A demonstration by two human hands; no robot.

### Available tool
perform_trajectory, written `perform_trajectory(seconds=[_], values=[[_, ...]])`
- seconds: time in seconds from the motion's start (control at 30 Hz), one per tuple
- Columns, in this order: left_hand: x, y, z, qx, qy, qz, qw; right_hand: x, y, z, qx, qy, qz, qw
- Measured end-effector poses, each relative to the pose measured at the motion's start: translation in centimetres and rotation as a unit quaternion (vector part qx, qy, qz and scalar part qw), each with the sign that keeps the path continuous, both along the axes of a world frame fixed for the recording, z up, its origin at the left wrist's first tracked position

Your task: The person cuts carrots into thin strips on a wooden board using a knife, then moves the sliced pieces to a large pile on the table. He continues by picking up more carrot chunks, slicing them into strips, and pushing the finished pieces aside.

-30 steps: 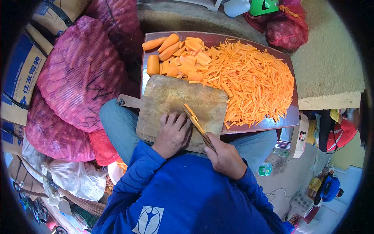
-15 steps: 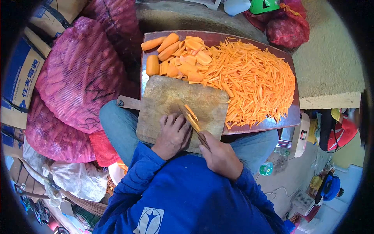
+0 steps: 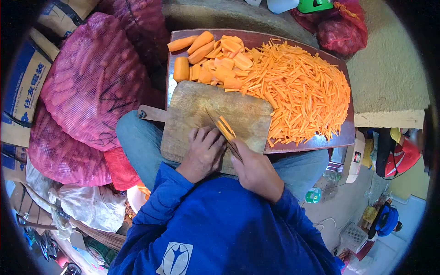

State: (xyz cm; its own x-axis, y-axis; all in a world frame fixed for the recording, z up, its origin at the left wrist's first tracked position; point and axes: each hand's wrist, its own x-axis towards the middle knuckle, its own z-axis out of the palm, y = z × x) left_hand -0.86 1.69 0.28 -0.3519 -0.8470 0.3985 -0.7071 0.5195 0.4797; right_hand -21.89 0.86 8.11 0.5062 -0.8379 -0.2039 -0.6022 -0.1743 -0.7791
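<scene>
A worn wooden cutting board (image 3: 192, 107) lies across my lap, against a dark red table. My right hand (image 3: 257, 172) is wrapped round the handle of a knife (image 3: 219, 126), whose blade points up and left over the board. Thin carrot strips (image 3: 225, 124) lie along the blade's right side. Beside the blade, my left hand (image 3: 204, 153) rests on the board with curled fingers; what is under its fingertips is hidden. Whole carrots (image 3: 200, 42) and carrot slices (image 3: 224, 73) sit beyond the board, with a large heap of carrot sticks (image 3: 302, 94) to their right.
Big pink mesh sacks (image 3: 91, 82) stand at the left beside cardboard boxes (image 3: 30, 82). The board's handle (image 3: 152, 113) sticks out to the left over my knee. A red net bag (image 3: 341, 34) lies at the upper right, by a concrete ledge (image 3: 389, 68).
The knife and my right hand have shifted slightly left and the blade tip sits higher on the board. My left hand stays curled at nearly the same place. The view has moved slightly.
</scene>
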Motion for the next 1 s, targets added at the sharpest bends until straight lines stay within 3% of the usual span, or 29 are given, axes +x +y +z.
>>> perform_trajectory(seconds=[0.13,0.27,0.43,0.63,0.73,0.8,1.0], values=[[0.4,-0.3,0.0,0.01,0.004,-0.004,1.0,0.0,-0.6,-0.4,-0.038,0.0,0.017,0.999],[0.6,0.0,0.3,0.017,0.013,0.001,1.0,-1.5,1.5,1.1,0.019,0.009,0.008,1.0],[0.6,-0.1,-0.6,0.004,0.016,-0.013,1.0,0.1,0.4,0.4,0.023,0.02,-0.028,0.999],[0.4,0.2,-1.0,-0.021,0.036,0.017,0.999,-1.2,1.4,1.8,0.033,0.022,0.001,0.999],[0.4,0.2,-0.8,-0.026,0.033,0.012,0.999,-1.1,1.9,1.4,0.064,0.084,0.0,0.994],[0.3,0.0,-0.7,-0.034,0.031,0.0,0.999,0.2,1.2,-0.3,-0.069,-0.009,0.006,0.998],[1.0,0.3,-0.6,-0.005,0.025,0.001,1.0,-0.5,0.7,1.5,-0.01,0.005,0.015,1.0]])
